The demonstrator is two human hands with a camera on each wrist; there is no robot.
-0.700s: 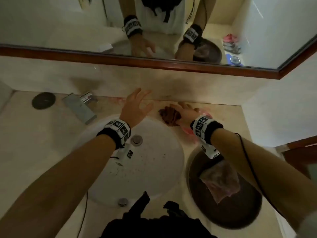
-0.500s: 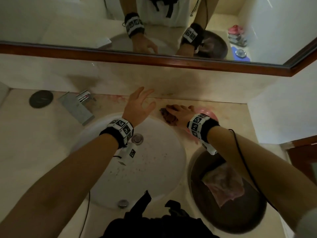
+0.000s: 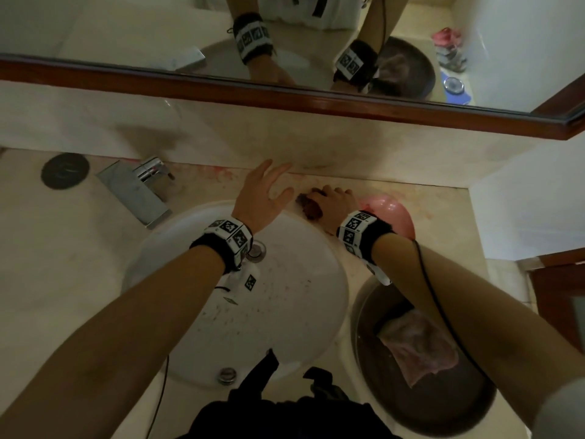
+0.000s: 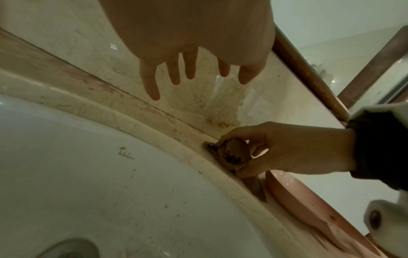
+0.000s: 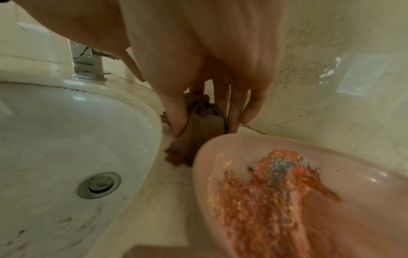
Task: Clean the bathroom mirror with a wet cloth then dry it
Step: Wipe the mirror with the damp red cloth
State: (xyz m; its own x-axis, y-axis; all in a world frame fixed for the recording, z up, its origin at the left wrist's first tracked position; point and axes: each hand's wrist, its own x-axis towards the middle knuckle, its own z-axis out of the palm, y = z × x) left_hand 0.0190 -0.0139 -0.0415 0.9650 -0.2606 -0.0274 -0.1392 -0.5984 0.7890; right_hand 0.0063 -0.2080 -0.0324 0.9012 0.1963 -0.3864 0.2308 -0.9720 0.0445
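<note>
A wood-framed mirror [image 3: 316, 36] runs along the wall above the counter. A bunched brown cloth [image 3: 308, 205] [image 4: 232, 155] [image 5: 203, 122] lies on the counter ledge between the white sink [image 3: 285, 312] and the wall. My right hand [image 3: 332, 204] [image 4: 287, 148] [image 5: 209, 104] grips this cloth, thumb on one side and fingers on the other. My left hand [image 3: 269, 191] [image 4: 194, 73] hovers over the sink's back rim with fingers spread, holding nothing. A second, pinkish cloth [image 3: 418, 346] lies in a dark basin [image 3: 395, 407] at the right.
A pink bowl [image 3: 392, 217] [image 5: 309, 192] with orange and blue residue sits just right of the brown cloth. A chrome faucet [image 3: 139, 188] stands at the back left of the sink, with a dark round disc [image 3: 65, 170] further left. Pink stains mark the counter.
My right hand has closed further over the brown cloth on the ledge. The left hand stays spread above the sink's rim. The view has tilted down slightly.
</note>
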